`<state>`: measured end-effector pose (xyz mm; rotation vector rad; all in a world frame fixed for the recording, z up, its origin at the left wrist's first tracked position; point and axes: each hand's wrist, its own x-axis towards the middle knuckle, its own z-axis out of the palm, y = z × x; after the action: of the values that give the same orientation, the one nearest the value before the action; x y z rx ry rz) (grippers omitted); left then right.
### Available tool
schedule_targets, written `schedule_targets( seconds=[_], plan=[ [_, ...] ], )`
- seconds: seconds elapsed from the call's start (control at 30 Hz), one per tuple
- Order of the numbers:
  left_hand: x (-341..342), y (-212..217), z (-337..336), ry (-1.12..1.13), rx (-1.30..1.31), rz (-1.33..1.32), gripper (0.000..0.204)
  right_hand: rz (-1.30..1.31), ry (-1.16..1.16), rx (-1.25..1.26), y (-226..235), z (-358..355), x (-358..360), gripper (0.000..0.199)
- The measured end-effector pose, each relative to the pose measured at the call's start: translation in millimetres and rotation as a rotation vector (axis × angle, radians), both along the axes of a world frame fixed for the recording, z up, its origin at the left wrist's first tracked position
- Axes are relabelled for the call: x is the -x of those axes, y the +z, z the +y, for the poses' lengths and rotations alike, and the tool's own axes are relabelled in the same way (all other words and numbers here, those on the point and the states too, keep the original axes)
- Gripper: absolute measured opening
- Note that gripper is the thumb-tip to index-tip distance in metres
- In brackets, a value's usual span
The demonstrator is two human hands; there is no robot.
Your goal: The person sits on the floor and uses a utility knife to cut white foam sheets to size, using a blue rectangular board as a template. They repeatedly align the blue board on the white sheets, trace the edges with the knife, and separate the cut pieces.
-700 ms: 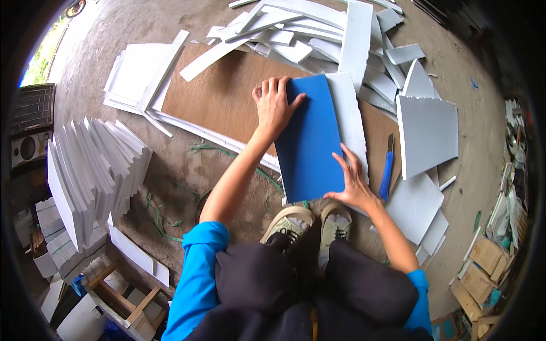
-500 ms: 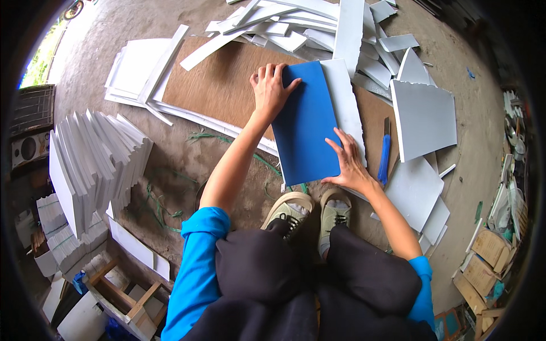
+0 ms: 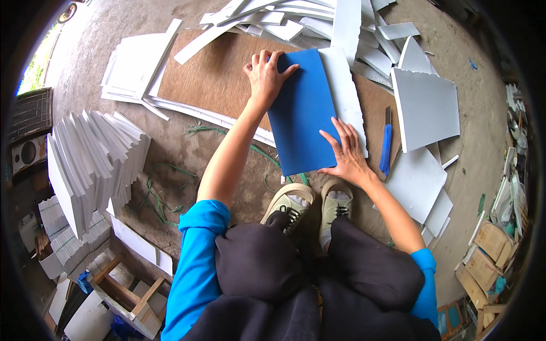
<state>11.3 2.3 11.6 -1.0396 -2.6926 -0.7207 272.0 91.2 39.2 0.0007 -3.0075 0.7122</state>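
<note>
A flat blue rectangular board lies over a white foam sheet, whose ragged right edge sticks out beside it. At the board's upper left edge, my left hand grips with bent fingers at the edge and its thumb across the blue face. My right hand rests at the lower right corner, fingers spread along the side and thumb by the near edge. To its right lies a blue-handled utility knife with the blade out, on a brown wooden board.
White foam offcuts heap at the far side, with a larger white piece at right. A stack of white foam sheets stands at left, above a wooden frame. Green string trails over the floor near my shoes.
The view has shifted slightly, so the board and hands sit a little higher in the picture. My right hand's fingers have drawn slightly closer together; both hands stay at the blue board.
</note>
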Motion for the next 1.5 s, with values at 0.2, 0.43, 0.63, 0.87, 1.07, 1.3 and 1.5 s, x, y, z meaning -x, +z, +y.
schedule_targets(
  seconds=[0.2,0.43,0.63,0.87,1.07,1.3,1.5],
  plan=[
    [-11,1,-19,0.005,-0.226,0.075,0.054,0.014,0.005,-0.014,-1,-3,0,0.103],
    [-165,-3,-120,-0.282,-0.207,-0.410,0.109,0.076,0.028,-0.009,-4,2,-5,0.098],
    [-166,5,-135,-0.362,-0.116,-0.339,0.112,0.099,-0.092,0.513,-9,14,1,0.075],
    [-162,7,-139,-0.379,-0.081,-0.317,0.106,0.123,-0.136,0.720,-13,12,1,0.084],
    [-163,5,-138,-0.378,-0.053,-0.283,0.103,0.110,-0.122,0.732,-14,14,0,0.082],
    [-176,7,-135,-0.292,0.089,-0.189,0.101,0.112,-0.116,0.739,-19,12,-1,0.081],
    [-182,19,-125,-0.225,0.174,-0.069,0.107,0.118,-0.116,0.720,-24,12,0,0.080]
  ],
)
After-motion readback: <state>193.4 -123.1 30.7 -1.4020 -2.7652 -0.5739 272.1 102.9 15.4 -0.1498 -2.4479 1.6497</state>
